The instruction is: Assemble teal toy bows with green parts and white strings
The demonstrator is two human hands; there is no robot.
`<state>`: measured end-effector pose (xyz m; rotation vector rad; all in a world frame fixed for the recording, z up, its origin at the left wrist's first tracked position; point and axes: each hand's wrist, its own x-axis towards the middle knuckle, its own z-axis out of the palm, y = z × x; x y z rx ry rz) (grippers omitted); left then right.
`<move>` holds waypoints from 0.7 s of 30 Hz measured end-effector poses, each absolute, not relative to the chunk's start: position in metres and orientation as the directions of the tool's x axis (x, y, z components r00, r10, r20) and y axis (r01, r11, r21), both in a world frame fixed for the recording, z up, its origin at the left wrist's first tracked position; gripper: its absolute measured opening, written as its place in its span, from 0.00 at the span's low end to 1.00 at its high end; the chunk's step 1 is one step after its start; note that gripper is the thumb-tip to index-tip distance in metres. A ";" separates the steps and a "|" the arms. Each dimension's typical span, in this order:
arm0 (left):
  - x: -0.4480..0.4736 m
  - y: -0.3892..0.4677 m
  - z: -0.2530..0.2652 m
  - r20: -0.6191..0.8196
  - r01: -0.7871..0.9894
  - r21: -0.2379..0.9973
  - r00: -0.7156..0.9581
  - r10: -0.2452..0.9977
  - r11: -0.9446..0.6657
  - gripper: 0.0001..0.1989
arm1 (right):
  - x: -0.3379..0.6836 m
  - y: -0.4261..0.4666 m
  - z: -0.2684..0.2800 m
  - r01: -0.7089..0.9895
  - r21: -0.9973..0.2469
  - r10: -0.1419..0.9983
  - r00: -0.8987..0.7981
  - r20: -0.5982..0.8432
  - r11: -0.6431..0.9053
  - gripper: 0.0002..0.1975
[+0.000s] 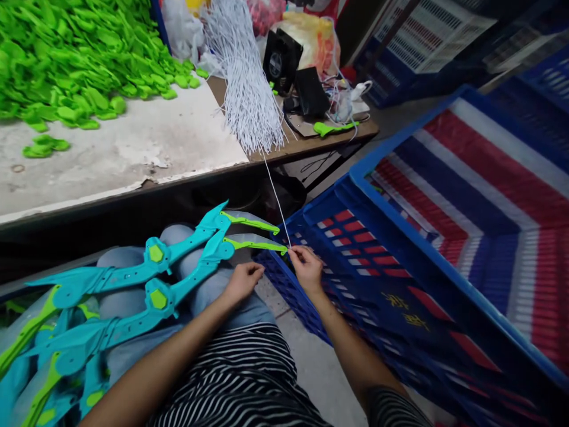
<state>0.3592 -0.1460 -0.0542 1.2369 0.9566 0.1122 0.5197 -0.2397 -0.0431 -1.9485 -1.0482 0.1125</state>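
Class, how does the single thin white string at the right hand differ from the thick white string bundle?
The single thin white string is one strand; the thick white string bundle has many. The single string is pinched by the bare right hand; the bundle lies on the brown wooden table. The string runs nearly straight; the bundle's ends splay. Both are white.
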 end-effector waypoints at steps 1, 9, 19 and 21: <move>0.364 -0.145 -0.057 -0.579 0.404 0.815 0.609 0.542 0.416 0.07 | 0.520 -0.240 -0.044 0.653 -0.721 0.719 0.614 0.325 -0.231 0.09; 0.389 -0.145 -0.072 -0.641 0.386 0.754 0.613 0.462 0.532 0.09 | 0.520 -0.247 -0.060 0.693 -0.688 0.751 0.567 0.338 -0.213 0.07; 0.430 -0.146 -0.056 -0.625 0.393 0.729 0.715 0.313 0.560 0.10 | 0.532 -0.250 -0.071 0.745 -0.662 0.871 0.373 0.319 -0.077 0.06; 0.414 -0.142 -0.046 -0.621 0.412 0.755 0.700 0.352 0.511 0.13 | 0.533 -0.254 -0.070 0.764 -0.640 0.875 0.360 0.325 -0.077 0.10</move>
